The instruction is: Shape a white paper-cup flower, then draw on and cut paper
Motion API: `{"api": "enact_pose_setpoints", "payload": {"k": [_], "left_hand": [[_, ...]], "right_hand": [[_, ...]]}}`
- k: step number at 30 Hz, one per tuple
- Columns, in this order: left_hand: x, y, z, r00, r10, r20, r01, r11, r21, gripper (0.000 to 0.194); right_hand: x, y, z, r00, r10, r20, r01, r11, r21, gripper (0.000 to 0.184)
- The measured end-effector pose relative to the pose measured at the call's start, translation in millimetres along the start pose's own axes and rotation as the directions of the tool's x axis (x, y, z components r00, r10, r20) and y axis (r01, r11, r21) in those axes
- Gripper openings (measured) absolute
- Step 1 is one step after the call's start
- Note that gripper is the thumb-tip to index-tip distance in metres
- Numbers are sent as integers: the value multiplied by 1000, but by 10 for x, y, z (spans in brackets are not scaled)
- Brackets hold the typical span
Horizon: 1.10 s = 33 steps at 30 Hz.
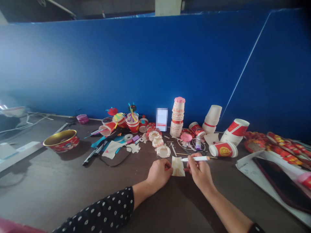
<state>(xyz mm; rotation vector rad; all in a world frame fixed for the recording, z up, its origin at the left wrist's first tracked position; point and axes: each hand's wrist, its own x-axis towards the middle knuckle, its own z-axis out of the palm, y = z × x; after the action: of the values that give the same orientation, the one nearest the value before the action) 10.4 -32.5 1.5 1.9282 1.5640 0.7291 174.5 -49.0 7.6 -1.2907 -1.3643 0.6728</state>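
Note:
A small piece of paper (178, 170) with yellowish strokes on it lies on the dark table between my hands. My left hand (159, 172) is closed, its fingertips at the paper's left edge. A white marker (198, 158) with an orange end is held in my right hand (201, 174), pinched between thumb and fingers. Its tip points left, over the paper's upper right part. Just beyond the paper are several cut paper-cup pieces (163, 150) with ragged edges, and a thin stick lies behind the marker.
Stacked paper cups (177, 121) rise at the back, with more red-and-white cups (223, 149) on the right. A red bowl with a gold inside (62, 142) stands left. A white tray (252, 174) holding a dark tablet-like object is at right. A blue partition (136, 64) closes off the back.

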Motion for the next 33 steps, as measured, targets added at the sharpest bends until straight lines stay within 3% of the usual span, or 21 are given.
{"api": "enact_pose_setpoints", "payload": {"k": [9, 33], "left_hand": [[-15, 45, -29, 999, 34, -5, -34, 999, 8, 12], [-8, 31, -22, 999, 48, 7, -48, 997, 55, 14]], "right_hand": [[10, 75, 32, 999, 23, 43, -20, 997, -77, 21], [23, 104, 19, 991, -44, 123, 82, 942, -324, 21]]}}
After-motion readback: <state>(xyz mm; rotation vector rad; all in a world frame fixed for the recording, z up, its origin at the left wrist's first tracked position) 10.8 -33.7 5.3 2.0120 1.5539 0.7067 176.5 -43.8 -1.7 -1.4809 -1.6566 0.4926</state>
